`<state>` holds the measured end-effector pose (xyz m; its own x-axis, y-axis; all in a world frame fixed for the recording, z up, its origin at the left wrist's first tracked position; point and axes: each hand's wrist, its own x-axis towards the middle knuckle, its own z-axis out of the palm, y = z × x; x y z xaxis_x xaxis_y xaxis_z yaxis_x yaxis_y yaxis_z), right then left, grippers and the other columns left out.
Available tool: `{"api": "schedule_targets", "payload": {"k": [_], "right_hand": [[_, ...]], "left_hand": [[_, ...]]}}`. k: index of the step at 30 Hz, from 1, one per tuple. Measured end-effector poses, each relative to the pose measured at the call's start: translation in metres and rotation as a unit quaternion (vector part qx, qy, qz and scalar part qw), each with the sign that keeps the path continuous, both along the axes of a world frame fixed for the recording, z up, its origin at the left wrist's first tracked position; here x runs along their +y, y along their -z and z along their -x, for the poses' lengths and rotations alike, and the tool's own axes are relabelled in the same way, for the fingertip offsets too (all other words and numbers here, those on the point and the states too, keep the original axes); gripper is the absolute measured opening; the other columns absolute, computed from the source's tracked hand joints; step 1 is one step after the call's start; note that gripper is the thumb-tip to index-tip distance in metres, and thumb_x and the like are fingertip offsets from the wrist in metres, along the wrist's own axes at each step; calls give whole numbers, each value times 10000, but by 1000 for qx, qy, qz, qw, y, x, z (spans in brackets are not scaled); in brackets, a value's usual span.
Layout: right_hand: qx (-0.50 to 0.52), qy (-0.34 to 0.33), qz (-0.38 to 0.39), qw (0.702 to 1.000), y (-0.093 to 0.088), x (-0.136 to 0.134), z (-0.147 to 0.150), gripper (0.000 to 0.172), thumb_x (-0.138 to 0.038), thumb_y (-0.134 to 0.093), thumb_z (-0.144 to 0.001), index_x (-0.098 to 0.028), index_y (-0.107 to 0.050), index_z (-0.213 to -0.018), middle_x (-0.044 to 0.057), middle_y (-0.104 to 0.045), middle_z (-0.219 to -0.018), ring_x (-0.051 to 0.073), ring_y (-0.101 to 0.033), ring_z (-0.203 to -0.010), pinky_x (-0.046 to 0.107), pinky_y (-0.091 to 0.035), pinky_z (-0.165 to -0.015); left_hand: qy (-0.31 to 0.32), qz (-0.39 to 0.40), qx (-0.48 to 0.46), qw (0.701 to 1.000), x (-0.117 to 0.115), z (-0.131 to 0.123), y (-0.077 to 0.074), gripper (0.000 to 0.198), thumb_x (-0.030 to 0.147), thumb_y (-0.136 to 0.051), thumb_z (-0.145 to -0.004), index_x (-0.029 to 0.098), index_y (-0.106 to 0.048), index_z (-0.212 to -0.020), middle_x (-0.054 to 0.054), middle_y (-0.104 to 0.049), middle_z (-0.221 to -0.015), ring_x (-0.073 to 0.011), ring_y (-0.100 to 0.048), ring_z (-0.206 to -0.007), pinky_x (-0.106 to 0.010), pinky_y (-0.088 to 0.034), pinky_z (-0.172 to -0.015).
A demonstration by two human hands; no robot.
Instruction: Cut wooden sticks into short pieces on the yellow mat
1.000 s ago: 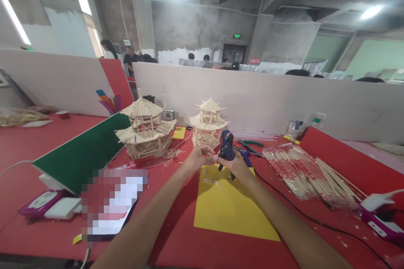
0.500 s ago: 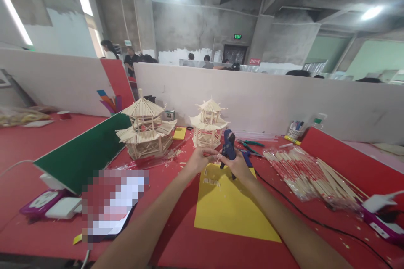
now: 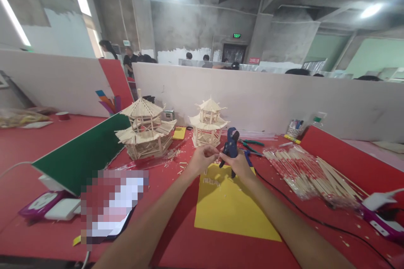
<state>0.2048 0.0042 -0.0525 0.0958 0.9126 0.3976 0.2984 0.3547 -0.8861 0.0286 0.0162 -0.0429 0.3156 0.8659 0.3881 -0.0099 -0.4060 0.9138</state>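
Observation:
My right hand (image 3: 239,163) is wrapped around a dark blue plier-like hand tool (image 3: 231,143), its head up and its two handles pointing down. Close beside it, the fingers of my left hand (image 3: 203,159) are pinched together near the tool; whatever is between them is too small to make out. Both hands are above the far edge of a yellow sheet (image 3: 233,210). Several short pieces of wooden stick (image 3: 211,181) lie on that sheet in a row. Just behind my hands stands a small two-tiered pagoda model (image 3: 210,124) made of sticks.
A larger stick pagoda (image 3: 145,128) stands left, by a green board (image 3: 85,151). Bagged sticks (image 3: 303,170) lie right, near green-handled pliers (image 3: 252,143). A black cord (image 3: 303,216) runs from a blue object (image 3: 248,159) behind my right hand. Power strips (image 3: 383,225) sit at the sides.
The tool's head has tilted and shifted slightly right in my right hand. My left fingers have drawn into a tighter pinch, still beside the tool.

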Motion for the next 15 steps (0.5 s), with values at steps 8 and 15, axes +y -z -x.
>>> {"api": "schedule_targets", "payload": {"k": [8,15], "right_hand": [[8,14,-5,1000,-2,-5,4,325,-426,-752,-695,-176,-694,-893,63,-726,-830,232,-668,-757,344,-531,-728],[99,-20,-14,995,-12,-7,4,314,-435,-800,-659,-192,-657,-795,29,-679,-728,209,-649,-678,338,-534,-697]], "left_hand": [[-3,-20,5,1000,-2,1,-3,165,301,-719,-758,138,-700,-776,-27,-680,-733,-134,-628,-685,-243,-496,-686],[49,8,-24,998,-4,4,-7,242,336,-767,-734,140,-750,-874,-74,-744,-874,-178,-683,-803,-277,-528,-764]]}}
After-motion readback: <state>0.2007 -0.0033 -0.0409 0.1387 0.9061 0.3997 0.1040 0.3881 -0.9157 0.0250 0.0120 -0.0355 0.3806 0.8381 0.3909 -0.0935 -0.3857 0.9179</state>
